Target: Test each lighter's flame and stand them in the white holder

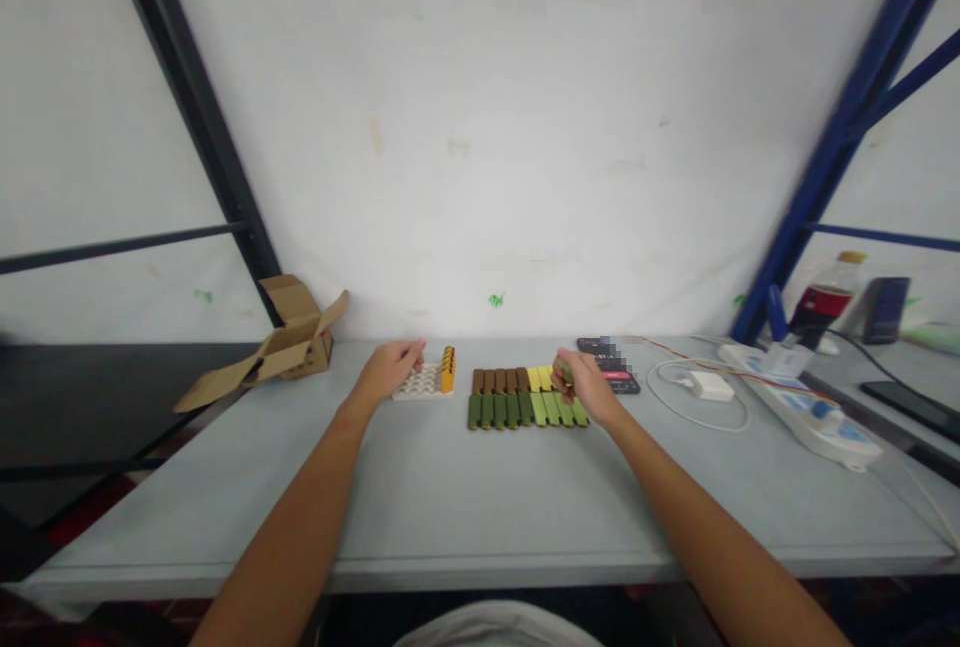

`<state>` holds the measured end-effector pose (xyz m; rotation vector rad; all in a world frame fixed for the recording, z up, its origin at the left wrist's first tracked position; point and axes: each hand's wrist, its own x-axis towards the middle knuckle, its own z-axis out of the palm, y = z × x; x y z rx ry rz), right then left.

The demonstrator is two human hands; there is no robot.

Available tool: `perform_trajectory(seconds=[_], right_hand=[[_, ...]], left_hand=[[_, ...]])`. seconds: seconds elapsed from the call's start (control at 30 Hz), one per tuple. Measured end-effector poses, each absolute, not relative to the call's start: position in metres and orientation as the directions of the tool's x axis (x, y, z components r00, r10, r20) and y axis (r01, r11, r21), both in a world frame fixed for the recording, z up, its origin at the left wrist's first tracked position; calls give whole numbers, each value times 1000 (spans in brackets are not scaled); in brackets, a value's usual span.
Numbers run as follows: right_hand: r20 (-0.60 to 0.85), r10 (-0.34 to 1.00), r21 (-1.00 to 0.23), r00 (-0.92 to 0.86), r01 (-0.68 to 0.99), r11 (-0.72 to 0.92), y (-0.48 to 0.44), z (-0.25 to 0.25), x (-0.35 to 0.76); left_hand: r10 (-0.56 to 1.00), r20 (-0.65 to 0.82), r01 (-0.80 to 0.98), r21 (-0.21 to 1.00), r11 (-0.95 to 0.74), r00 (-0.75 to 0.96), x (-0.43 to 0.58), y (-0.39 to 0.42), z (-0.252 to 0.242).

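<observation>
A white tray (420, 394) with rows of round bumps or hollows lies left of the table's middle. Along its right end stands a row of orange pieces (448, 371). My left hand (390, 369) is closed over the tray's left back corner; what its fingers hold, if anything, is hidden. To the right, flat strips lie in two rows: brown (501, 380) and yellow strips (538, 379) behind, dark green (500, 411) and light green strips (559, 409) in front. My right hand (589, 385), over the right end of these rows, pinches a small olive-green strip (565, 369).
An opened cardboard box (300, 337) sits at the back left. Behind my right hand lies a dark, partly blurred package (619, 379). A white charger (710, 386) with cable and a power strip (802, 412) occupy the right side. A cola bottle (829, 297) stands beyond the blue post.
</observation>
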<state>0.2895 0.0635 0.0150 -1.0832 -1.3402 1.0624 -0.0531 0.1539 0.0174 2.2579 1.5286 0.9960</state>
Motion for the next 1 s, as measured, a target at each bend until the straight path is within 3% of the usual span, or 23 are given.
perform_trajectory(seconds=[0.1,0.27,0.53,0.77,0.93,1.0], right_hand=[[195,981,-971,-15,136,195,58,20,288],[377,926,-877,29,332,347,56,18,290],[315,945,-892,-89,314,327,53,19,283],[588,807,-659,-55,545,518,48,17,286],[413,907,-808,-80,427,405,52,15,283],[429,900,-776,-78,479,411,51,15,283]], left_hand=[[887,407,734,530,-425,219,-53,154,17],[882,417,729,530,-433,221,-52,153,18],[881,419,720,540,-435,218,-52,152,18],[875,426,726,524,-446,230,-53,154,17],[880,414,734,518,-439,234,-51,152,19],[878,416,736,514,-440,234,-51,152,19]])
